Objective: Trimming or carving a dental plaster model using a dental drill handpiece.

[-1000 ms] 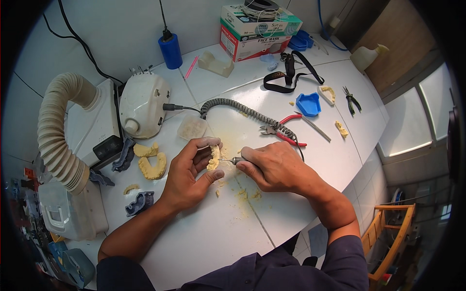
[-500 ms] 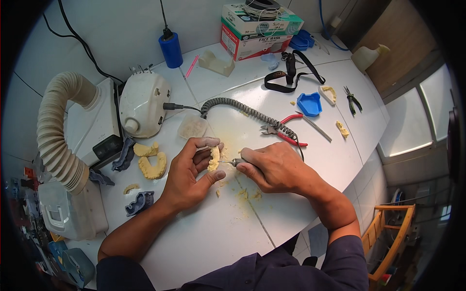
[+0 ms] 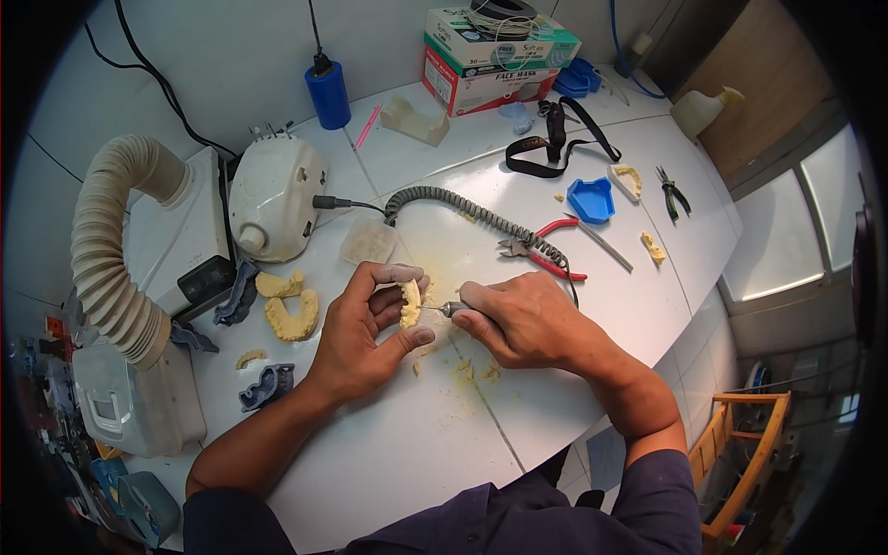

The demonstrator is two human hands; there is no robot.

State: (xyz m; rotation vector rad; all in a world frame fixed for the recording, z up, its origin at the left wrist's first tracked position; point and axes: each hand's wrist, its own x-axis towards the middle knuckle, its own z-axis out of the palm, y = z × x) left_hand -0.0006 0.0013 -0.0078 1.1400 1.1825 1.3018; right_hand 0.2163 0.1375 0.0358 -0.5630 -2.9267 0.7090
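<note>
Left hand [image 3: 359, 338] closed on a pale yellow cast [image 3: 410, 301], pinched upright between thumb below and fingertips above, held up over the white table [image 3: 398, 453]; right hand [image 3: 523, 316] wrapped around a slim handpiece [image 3: 453, 308], its thin bur [image 3: 431, 307] pointing left at the cast's near side, though whether the tip touches cannot be told. Yellow crumbs [image 3: 464, 372] scattered just below the hands; coiled cord [image 3: 462, 206] running from the white control box [image 3: 275, 199] past red-handled pliers [image 3: 521, 248], with a horseshoe-shaped model [image 3: 292, 321] left of the left hand.
</note>
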